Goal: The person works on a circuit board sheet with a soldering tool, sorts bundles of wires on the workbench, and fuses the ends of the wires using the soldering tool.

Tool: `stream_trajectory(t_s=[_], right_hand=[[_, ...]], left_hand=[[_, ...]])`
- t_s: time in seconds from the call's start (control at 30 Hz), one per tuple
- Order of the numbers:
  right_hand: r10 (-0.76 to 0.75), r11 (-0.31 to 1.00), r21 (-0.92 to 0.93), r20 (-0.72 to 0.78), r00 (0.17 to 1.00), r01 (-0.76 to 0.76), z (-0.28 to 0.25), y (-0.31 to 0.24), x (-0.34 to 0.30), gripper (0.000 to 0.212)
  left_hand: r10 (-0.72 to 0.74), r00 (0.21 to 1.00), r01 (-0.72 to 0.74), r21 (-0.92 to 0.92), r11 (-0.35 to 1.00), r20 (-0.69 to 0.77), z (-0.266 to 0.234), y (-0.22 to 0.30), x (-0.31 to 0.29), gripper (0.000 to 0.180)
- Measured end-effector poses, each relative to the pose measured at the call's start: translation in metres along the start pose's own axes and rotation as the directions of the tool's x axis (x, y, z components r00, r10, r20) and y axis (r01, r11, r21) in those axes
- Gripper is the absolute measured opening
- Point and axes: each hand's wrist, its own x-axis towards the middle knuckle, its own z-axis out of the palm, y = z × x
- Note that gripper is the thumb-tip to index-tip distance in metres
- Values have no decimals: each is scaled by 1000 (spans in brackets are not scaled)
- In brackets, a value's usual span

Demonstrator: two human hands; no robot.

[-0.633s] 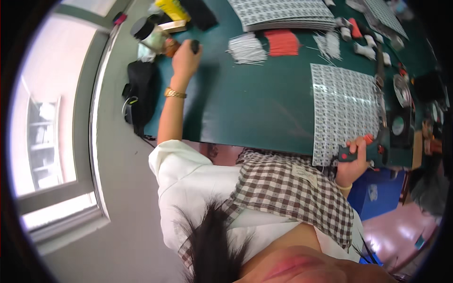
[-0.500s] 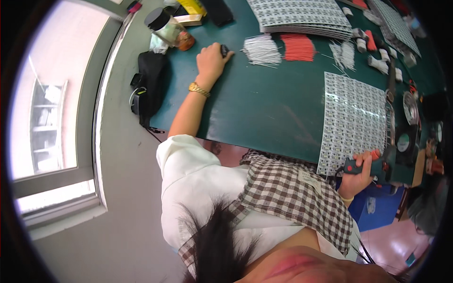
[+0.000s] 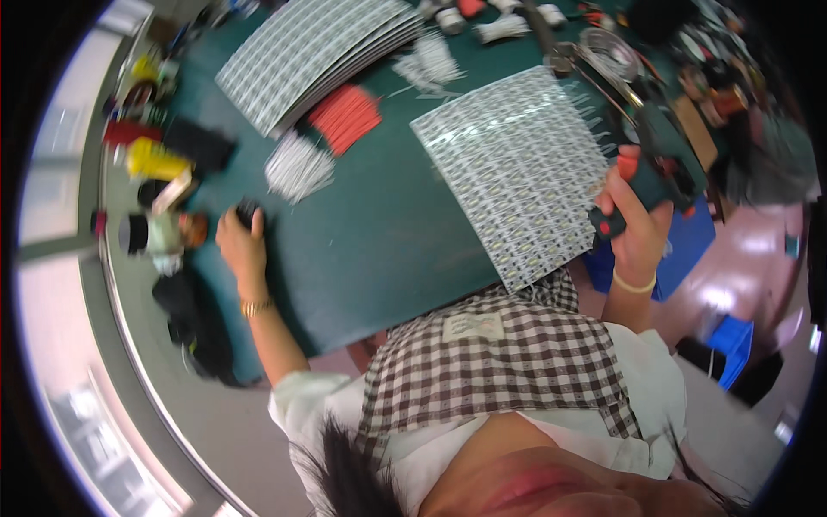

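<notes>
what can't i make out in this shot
Head view, dark object in the left hand: partly covered by fingers, kind unclear.
Head view, grip of the dark tool: wrapped by the right hand.
Head view, far edge of the sheet stack: cut off by the upper edge.
Head view, clutter at upper right: too blurred to name.

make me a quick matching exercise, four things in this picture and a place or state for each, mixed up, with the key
1. left hand
2. right hand
3. red strips
4. gold bracelet

A. between two groups of white strips
B. on the left wrist
C. gripping a dark tool
D. around a small black object

Pairs: 1-D, 2-C, 3-A, 4-B
</notes>
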Motion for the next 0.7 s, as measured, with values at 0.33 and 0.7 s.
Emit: stream_trajectory(t_s=[0.33, 0.7], right_hand=[[-352, 884, -324, 18, 936, 338, -27, -13, 97, 34], [-544, 537, -844, -328, 772, 20, -31, 71, 245, 34]], left_hand=[[0, 1000, -3, -169, 986, -21, -24, 21, 0, 26], [14, 982, -55, -210, 976, -189, -27, 20, -3, 7]])
